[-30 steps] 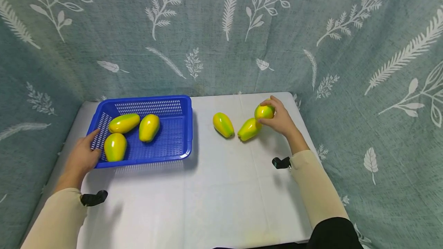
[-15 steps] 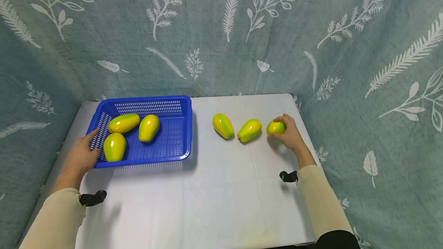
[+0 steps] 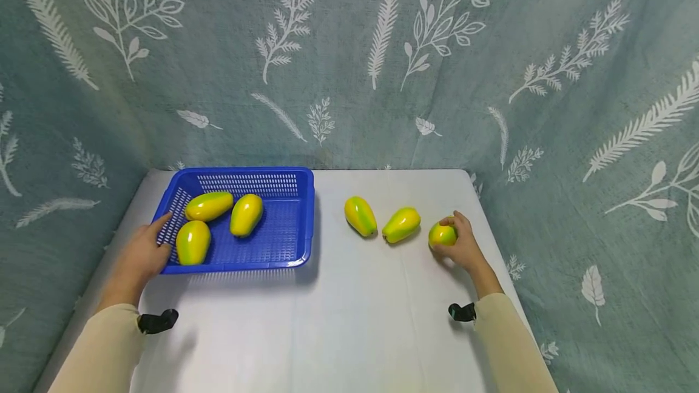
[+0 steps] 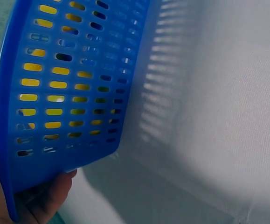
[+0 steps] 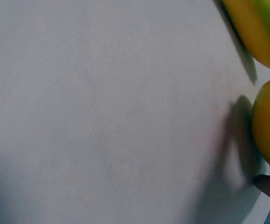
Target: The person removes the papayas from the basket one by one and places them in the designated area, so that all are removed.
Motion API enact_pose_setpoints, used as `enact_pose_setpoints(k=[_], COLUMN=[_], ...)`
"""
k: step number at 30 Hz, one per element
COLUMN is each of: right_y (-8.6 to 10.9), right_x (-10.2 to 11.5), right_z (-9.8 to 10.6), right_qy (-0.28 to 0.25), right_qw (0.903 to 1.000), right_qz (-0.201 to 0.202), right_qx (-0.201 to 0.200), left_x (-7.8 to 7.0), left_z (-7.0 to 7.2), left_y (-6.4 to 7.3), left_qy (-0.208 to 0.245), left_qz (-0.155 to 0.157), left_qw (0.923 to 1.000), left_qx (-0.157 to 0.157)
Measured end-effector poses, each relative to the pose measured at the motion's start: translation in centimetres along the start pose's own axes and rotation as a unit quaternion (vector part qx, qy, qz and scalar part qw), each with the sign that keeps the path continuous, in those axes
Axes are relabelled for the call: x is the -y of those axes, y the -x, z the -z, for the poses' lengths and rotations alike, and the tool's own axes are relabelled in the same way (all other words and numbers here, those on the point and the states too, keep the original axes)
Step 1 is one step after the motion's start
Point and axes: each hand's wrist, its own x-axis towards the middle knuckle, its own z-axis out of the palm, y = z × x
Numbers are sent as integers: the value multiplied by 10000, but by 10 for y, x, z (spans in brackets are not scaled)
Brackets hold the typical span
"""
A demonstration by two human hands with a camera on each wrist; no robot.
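Yellow-green fruit (image 3: 440,236), perhaps touching the desk (image 3: 349,320) near its right edge, is pinched between fingers of the right hand (image 3: 464,247), while those of the left hand (image 3: 141,257) clamp the blue basket (image 3: 246,268) near the left edge.

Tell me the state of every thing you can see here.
Blue slotted rectangular plastic basket, upright, partly filled
Three glossy yellow-green oval fruits, lying in basket
Two matching fruits, lying on white-covered table, apart
Sixth fruit, held
Left hand, gripping basket's left rim
Right hand, gripping sixth fruit
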Motion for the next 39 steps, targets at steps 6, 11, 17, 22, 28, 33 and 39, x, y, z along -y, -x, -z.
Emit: enact_pose_setpoints(k=[6,11,17,22,28,33,39], right_y=[13,26,43,39,27,16,2], right_x=[-13,-21,-31,-30,-20,-7,11], right_z=[2,-1,-2,-3,-7,-8,-6], right_qy=[7,89,449,294,309,320,394], right_qw=[10000,9999,9989,9994,9993,9994,9980], right_qz=[2,-43,-80,30,174,60,-157], right_qx=[-16,126,145,190,69,-134,-475], left_x=[-4,3,8,9,8,10,9], left_z=[-11,-24,-35,-31,-23,-17,-10], left_y=[0,5,14,12,8,5,3], left_qy=[-57,-146,-102,-18,76,129,161], left_qz=[-211,-306,-238,-354,-150,-175,-157], left_qw=[9997,9994,9997,9992,9998,9995,9994], left_qx=[-61,-54,4,-179,-128,-212,-279])
